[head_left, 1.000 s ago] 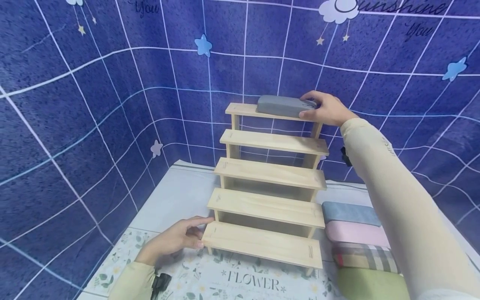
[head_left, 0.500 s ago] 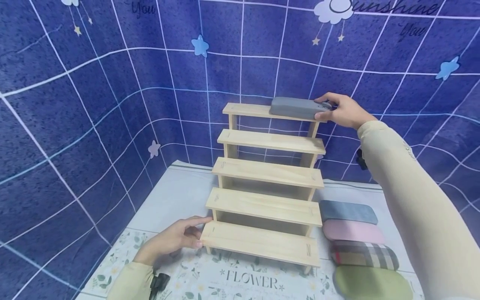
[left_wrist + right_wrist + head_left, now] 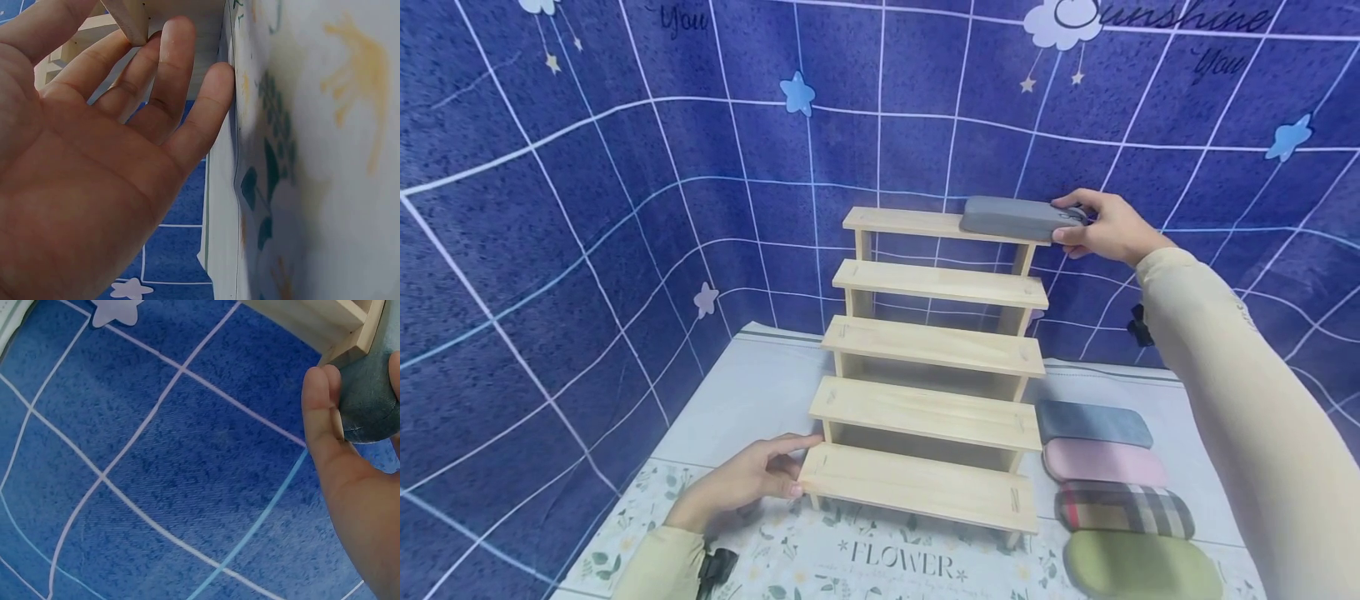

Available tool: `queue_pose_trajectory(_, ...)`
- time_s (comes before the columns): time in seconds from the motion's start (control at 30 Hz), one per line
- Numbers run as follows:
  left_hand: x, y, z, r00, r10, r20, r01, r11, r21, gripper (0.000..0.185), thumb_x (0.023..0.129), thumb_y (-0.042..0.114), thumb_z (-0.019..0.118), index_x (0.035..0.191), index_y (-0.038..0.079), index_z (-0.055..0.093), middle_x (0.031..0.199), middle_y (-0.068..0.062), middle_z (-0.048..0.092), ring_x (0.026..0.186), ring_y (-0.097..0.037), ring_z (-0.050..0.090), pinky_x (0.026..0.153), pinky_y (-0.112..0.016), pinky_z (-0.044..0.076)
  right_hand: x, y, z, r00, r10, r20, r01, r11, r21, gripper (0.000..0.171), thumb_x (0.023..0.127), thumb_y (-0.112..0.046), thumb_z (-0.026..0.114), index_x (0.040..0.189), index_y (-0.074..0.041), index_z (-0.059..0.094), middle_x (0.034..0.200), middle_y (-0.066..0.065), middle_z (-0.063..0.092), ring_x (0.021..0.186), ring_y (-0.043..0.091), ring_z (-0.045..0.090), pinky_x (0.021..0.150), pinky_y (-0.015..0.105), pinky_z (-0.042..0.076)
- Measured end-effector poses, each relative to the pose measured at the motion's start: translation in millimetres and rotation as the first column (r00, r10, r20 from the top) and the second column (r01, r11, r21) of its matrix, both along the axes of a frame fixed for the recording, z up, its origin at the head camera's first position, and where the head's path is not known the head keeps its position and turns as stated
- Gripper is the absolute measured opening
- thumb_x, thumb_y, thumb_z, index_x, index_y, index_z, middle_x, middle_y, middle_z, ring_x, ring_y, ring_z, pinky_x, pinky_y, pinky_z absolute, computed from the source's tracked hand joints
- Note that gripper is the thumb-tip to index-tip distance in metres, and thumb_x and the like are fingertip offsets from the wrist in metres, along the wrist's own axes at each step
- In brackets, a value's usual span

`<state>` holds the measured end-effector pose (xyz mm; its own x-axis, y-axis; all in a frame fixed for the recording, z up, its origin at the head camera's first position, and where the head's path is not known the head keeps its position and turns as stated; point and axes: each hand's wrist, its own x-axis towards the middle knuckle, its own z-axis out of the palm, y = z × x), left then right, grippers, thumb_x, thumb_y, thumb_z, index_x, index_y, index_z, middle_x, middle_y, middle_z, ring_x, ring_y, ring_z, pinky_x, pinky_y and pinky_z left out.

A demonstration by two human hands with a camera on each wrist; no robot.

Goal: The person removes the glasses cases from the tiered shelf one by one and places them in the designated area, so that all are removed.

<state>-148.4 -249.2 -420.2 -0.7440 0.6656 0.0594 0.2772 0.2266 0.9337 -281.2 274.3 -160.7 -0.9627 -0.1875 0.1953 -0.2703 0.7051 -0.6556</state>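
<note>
A pale wooden stepped rack (image 3: 925,350) with several shelves stands on the table. A grey glasses case (image 3: 1018,218) lies on its top shelf, overhanging the right end. My right hand (image 3: 1093,227) grips the case's right end, fingers curled round it; the right wrist view shows the case (image 3: 369,400) in my fingers (image 3: 322,400) beside the rack's corner (image 3: 350,328). My left hand (image 3: 752,479) rests with straight fingers against the left end of the bottom shelf; the left wrist view shows its fingers (image 3: 169,81) touching the rack's leg (image 3: 128,19).
Several glasses cases lie in a row right of the rack: blue (image 3: 1093,423), pink (image 3: 1101,462), plaid (image 3: 1123,510) and green (image 3: 1138,567). A floral mat (image 3: 887,562) covers the table front. A blue grid-patterned backdrop (image 3: 625,208) surrounds the table.
My right hand has slid the grey case to the right along the top shelf, so it now overhangs the right end. The left hand has stayed put.
</note>
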Motion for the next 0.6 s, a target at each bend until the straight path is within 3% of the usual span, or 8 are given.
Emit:
queue_pose_trajectory(0.2, -0.8, -0.9, -0.8, 1.0, -0.007, -0.004, 0.007, 1.0, 0.011, 0.068, 0.09, 0.005, 0.071, 0.15, -0.006, 0.041, 0.14, -0.03, 0.046, 0.1, -0.031, 0.065, 0.087, -0.034, 0.055, 4.5, 10.0, 0.4, 1.0, -0.022, -0.01, 0.022, 0.999, 0.024, 0.058, 0.098, -0.01, 0.064, 0.15, 0.001, 0.042, 0.121, 0.027, 0.048, 0.084, 0.017, 0.066, 0.074, 0.029, 0.06)
queue_pose_trajectory(0.47, 1.1, -0.2, 0.6, 0.999, -0.016, -0.046, 0.015, 1.0, -0.027, 0.07, 0.089, 0.008, 0.072, 0.15, -0.004, 0.041, 0.118, -0.022, 0.063, 0.1, -0.03, 0.066, 0.089, -0.032, 0.053, 13.3, 24.7, -1.1, 0.999, -0.047, -0.024, 0.048, 0.998, 0.028, 0.059, 0.099, -0.011, 0.064, 0.15, 0.003, 0.041, 0.122, 0.03, 0.049, 0.081, 0.011, 0.064, 0.071, 0.027, 0.059)
queue_pose_trajectory(0.6, 0.8, 0.0, 0.7, 0.998, -0.015, -0.056, 0.013, 0.999, -0.035, 0.07, 0.089, 0.009, 0.072, 0.15, -0.004, 0.041, 0.117, -0.02, 0.064, 0.1, -0.029, 0.066, 0.09, -0.031, 0.051, 17.9, 33.6, -1.8, 0.998, -0.054, -0.032, 0.055, 0.998, 0.036, 0.057, 0.099, -0.011, 0.064, 0.149, 0.003, 0.041, 0.122, 0.031, 0.049, 0.079, 0.008, 0.062, 0.071, 0.027, 0.059)
